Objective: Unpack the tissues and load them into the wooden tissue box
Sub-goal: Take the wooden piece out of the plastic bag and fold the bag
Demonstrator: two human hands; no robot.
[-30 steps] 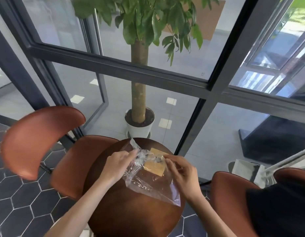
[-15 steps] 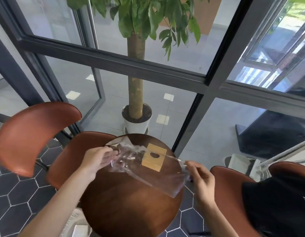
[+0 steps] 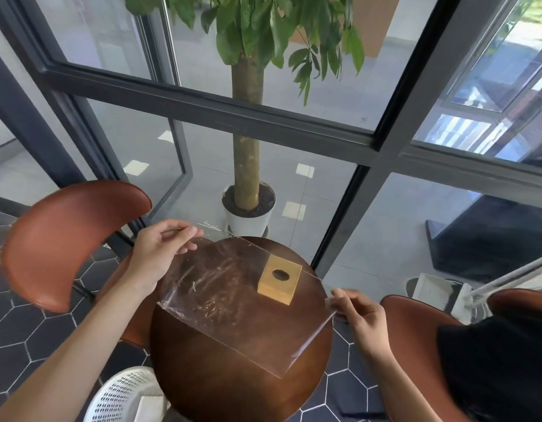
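Stretching a clear plastic sheet (image 3: 233, 303) from upper left to lower right, left hand (image 3: 160, 251) and right hand (image 3: 359, 315) pinch opposite corners above the wooden tissue box (image 3: 279, 278), which sits nearer the right hand.

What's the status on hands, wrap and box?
Left hand and right hand each pinch an edge of the clear plastic wrap, stretched over the table. Wooden box behind it. No tissues visible.

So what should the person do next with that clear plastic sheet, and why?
Probably drop the clear plastic wrap into the white mesh basket: both hands, left and right, pinch it stretched flat, apparently empty, over the round wooden table and the wooden tissue box.
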